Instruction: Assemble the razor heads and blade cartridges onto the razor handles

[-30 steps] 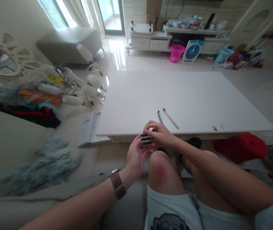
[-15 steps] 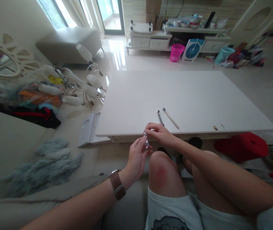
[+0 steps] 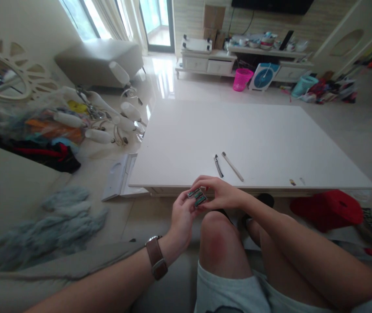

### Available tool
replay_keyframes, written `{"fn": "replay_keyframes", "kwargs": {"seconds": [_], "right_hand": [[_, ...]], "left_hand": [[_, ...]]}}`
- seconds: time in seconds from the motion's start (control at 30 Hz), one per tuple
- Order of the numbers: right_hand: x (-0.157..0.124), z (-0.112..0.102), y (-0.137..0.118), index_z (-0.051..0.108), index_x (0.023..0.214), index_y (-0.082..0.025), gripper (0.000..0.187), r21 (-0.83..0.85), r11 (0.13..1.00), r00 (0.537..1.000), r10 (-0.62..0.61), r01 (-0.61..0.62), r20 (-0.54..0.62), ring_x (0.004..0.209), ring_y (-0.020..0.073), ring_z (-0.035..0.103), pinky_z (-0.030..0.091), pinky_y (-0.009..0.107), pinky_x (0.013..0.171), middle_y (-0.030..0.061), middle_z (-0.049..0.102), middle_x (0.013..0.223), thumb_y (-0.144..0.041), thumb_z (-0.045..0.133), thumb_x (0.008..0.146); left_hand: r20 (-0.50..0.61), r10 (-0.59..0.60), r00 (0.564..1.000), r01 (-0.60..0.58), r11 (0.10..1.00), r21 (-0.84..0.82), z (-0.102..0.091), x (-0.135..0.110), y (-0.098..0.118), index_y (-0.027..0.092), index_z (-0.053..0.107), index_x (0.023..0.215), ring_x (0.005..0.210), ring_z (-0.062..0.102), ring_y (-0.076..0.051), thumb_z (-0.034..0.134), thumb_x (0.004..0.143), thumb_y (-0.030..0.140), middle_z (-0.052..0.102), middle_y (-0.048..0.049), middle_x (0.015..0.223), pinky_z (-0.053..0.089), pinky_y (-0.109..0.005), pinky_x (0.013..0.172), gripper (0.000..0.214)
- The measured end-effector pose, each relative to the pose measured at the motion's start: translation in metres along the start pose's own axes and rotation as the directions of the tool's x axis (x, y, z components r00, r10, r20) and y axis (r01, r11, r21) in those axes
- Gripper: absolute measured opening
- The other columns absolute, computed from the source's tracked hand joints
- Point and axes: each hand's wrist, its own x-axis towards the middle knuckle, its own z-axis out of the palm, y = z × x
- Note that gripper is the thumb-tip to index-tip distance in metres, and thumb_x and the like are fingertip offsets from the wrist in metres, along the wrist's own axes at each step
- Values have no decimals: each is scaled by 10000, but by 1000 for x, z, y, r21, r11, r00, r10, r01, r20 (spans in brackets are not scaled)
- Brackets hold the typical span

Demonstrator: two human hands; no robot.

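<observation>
Between both hands, just in front of the near edge of the white table (image 3: 251, 134), is a small flat squarish item (image 3: 199, 198) with dark green panels and silvery edges; its exact kind is too small to tell. My left hand (image 3: 182, 221), below a brown watch strap, pinches it from the left and underneath. From the right, the fingers of my right hand (image 3: 221, 193) grip its upper and right edges. On the tabletop beyond my right hand lie a short black-and-white tool (image 3: 218, 166) and a slim pale stick (image 3: 233, 167) with a dark tip.
Tiny scraps (image 3: 292, 182) lie near the table's front right. Under that side is a red container (image 3: 332, 211). An open white box (image 3: 117, 178) rests on the floor at left, near a lamp fixture (image 3: 117, 124). My knees are close below my hands.
The item in my hands has turned, so its green panelled face shows instead of a narrow shiny side. My right hand has shifted its fingers around the edges. The view tilted up slightly.
</observation>
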Motion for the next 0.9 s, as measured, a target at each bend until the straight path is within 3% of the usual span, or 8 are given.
{"fn": "replay_keyframes", "kwargs": {"seconds": [0.2, 0.43, 0.57, 0.77, 0.9], "right_hand": [[2, -1, -1, 675, 1141, -191, 446, -135, 991, 1000, -25, 23, -11, 970, 216, 610, 488, 346, 874, 64, 651, 1024, -175, 817, 718], [-1, -4, -2, 644, 1242, -229, 504, -300, 950, 995, -61, 84, 83, 1001, 234, 598, 496, 367, 873, 71, 661, 1052, -215, 803, 764], [-1, -2, -2, 659, 1220, -228, 481, -363, 929, 996, -56, 79, 71, 993, 237, 596, 504, 367, 859, 84, 636, 1083, -233, 802, 760], [16, -9, 8, 682, 1172, -238, 455, -331, 940, 995, -96, 77, -39, 1000, 246, 592, 510, 391, 879, 89, 612, 1101, -266, 823, 741], [63, -19, 38, 683, 1125, -260, 433, -390, 920, 958, -139, 31, -252, 1165, 291, 503, 484, 469, 946, 98, 558, 1238, -280, 832, 719]], "left_hand": [[-16, 14, 1000, -14, 999, 32, -3, 1, -3, 148, 665, 956, 759, 669, -155, 635, 728, 179, 716, -60, 880, 522, -247, 656, 231], [-14, 22, 1000, -21, 999, 34, -1, 0, -5, 145, 654, 942, 728, 642, -141, 628, 686, 158, 695, -47, 866, 497, -240, 637, 258], [-21, 23, 999, -22, 999, 40, -2, 2, -8, 143, 633, 979, 744, 642, -157, 638, 707, 193, 685, -64, 890, 496, -253, 632, 277], [50, -36, 998, 37, 999, -20, -5, 3, -14, 183, 543, 1179, 777, 695, -197, 561, 720, 221, 691, -101, 1034, 504, -282, 655, 462], [43, -81, 996, 82, 997, -14, -5, 0, -13, 249, 415, 1363, 936, 698, -221, 511, 639, 144, 602, -117, 1275, 520, -307, 741, 738]]}}
